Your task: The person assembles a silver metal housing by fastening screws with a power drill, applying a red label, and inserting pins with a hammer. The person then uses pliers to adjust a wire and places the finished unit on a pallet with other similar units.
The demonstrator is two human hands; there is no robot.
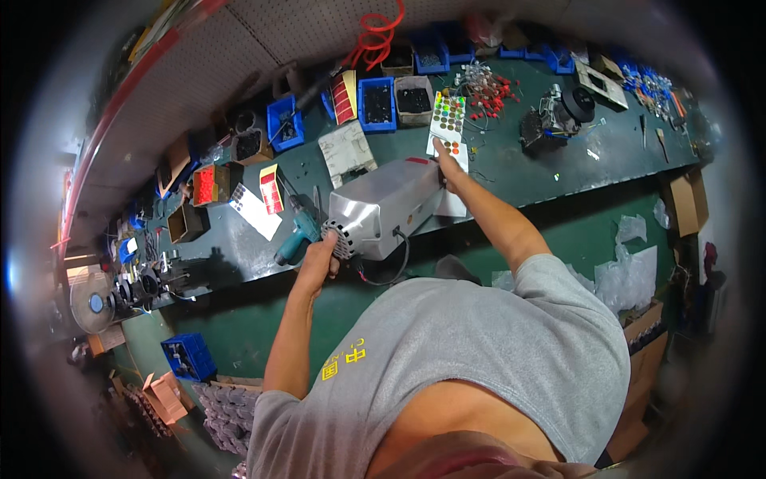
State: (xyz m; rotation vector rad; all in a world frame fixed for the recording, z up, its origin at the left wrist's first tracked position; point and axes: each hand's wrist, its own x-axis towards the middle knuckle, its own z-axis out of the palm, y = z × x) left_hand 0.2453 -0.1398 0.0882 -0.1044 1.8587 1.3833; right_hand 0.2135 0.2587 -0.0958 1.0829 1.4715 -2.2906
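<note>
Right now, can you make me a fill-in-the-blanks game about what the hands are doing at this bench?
1. The left hand grips the round vented end of a shiny ____ box.
2. The right hand reaches to a sheet of coloured round ____.
3. Left of the box lies a teal power ____.
4. The workbench top is dark ____.

Missing words: metal; stickers; drill; green
</note>
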